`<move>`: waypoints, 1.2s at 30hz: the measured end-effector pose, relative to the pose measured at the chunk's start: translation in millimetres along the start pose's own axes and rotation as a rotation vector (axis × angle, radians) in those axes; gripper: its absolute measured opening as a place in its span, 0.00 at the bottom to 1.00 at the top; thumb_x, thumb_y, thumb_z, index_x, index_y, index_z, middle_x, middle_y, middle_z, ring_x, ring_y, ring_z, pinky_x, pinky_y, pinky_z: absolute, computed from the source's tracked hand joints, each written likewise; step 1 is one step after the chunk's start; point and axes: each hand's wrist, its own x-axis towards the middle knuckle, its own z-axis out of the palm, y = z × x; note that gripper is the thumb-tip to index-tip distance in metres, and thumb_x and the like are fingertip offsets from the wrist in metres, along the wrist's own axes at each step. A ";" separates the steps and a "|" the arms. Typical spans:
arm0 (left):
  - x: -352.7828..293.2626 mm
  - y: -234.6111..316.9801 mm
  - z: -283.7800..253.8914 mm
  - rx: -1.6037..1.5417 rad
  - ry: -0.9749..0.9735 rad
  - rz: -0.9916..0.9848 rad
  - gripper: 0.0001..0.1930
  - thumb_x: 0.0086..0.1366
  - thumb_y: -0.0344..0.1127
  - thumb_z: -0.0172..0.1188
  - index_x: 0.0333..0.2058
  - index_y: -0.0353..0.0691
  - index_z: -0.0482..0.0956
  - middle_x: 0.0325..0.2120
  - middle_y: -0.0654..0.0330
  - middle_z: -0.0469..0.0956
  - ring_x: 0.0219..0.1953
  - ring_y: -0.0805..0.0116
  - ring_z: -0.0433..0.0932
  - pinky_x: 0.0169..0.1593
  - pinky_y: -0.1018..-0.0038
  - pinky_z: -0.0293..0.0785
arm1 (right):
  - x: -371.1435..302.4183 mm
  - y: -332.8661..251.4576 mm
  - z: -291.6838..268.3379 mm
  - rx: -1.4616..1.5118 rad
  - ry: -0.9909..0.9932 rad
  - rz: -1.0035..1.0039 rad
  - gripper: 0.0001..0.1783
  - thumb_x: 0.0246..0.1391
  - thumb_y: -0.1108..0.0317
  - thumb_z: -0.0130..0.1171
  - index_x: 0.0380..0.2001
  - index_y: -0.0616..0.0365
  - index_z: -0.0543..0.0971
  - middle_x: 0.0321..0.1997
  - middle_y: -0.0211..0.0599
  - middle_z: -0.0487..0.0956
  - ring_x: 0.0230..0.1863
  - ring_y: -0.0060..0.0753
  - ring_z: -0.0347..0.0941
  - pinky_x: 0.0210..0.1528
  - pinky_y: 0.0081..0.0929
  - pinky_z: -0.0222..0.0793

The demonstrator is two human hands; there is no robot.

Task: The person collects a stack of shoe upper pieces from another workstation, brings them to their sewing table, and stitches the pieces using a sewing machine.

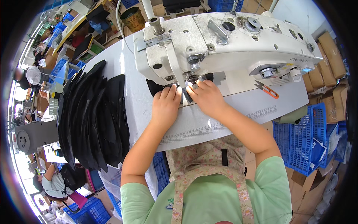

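Both hands are at the needle area of a white sewing machine (227, 48). A black fabric piece (154, 87) lies under the presser foot, partly covered by my fingers. My left hand (166, 105) presses it down from the left side with bent fingers close together. On the other side, my right hand (207, 98) holds the piece close to the needle, fingertips beside the foot. A narrow strip of the black material shows between the two hands. The fingertips and the stitching point are mostly hidden.
A large pile of black fabric pieces (93, 115) spreads along the table's left side. Orange-handled thread snips (269, 91) lie under the machine arm. A ruler scale (220, 125) runs along the front edge. Blue crates (298, 140) stand at right; another person (56, 183) sits at lower left.
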 end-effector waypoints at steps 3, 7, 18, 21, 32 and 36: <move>0.6 -0.4 0.2 -0.002 0.006 0.002 0.15 0.51 0.33 0.54 0.39 0.37 0.78 0.46 0.54 0.76 0.46 0.63 0.74 0.43 0.70 0.68 | -1.1 0.3 2.7 -0.004 -0.001 -0.006 0.17 0.43 0.69 0.54 0.39 0.58 0.80 0.42 0.30 0.80 0.46 0.30 0.71 0.49 0.27 0.65; -0.3 0.5 1.1 -0.007 0.002 0.000 0.14 0.51 0.33 0.54 0.37 0.37 0.78 0.47 0.54 0.76 0.46 0.63 0.74 0.43 0.70 0.68 | -1.9 0.6 6.4 0.000 0.036 -0.017 0.17 0.44 0.69 0.54 0.39 0.57 0.81 0.43 0.30 0.80 0.47 0.30 0.71 0.49 0.27 0.65; 0.4 0.8 -0.4 0.004 -0.013 0.005 0.16 0.51 0.32 0.54 0.39 0.36 0.78 0.48 0.52 0.76 0.47 0.63 0.73 0.43 0.70 0.68 | -0.9 -0.6 3.6 -0.004 0.027 -0.016 0.17 0.43 0.68 0.54 0.39 0.57 0.80 0.43 0.31 0.80 0.45 0.29 0.71 0.49 0.26 0.64; 0.7 1.2 0.0 -0.001 -0.019 0.001 0.16 0.51 0.32 0.54 0.40 0.36 0.78 0.48 0.52 0.76 0.47 0.63 0.73 0.43 0.70 0.68 | -1.2 -0.1 4.7 0.002 0.033 -0.016 0.17 0.43 0.68 0.54 0.39 0.58 0.80 0.42 0.31 0.80 0.45 0.29 0.71 0.48 0.26 0.65; 1.0 2.2 0.4 0.007 0.006 0.006 0.15 0.50 0.33 0.54 0.38 0.36 0.78 0.47 0.53 0.76 0.47 0.63 0.73 0.44 0.70 0.68 | -2.7 -0.1 5.5 0.027 0.058 -0.007 0.17 0.43 0.69 0.54 0.39 0.58 0.80 0.41 0.30 0.80 0.46 0.30 0.72 0.49 0.27 0.65; -0.2 2.5 -0.3 0.000 0.008 0.004 0.15 0.50 0.33 0.54 0.38 0.36 0.78 0.47 0.53 0.76 0.47 0.63 0.74 0.43 0.69 0.68 | -2.5 -0.6 4.8 0.027 0.062 -0.010 0.17 0.43 0.69 0.54 0.39 0.58 0.80 0.41 0.30 0.80 0.46 0.30 0.72 0.49 0.27 0.65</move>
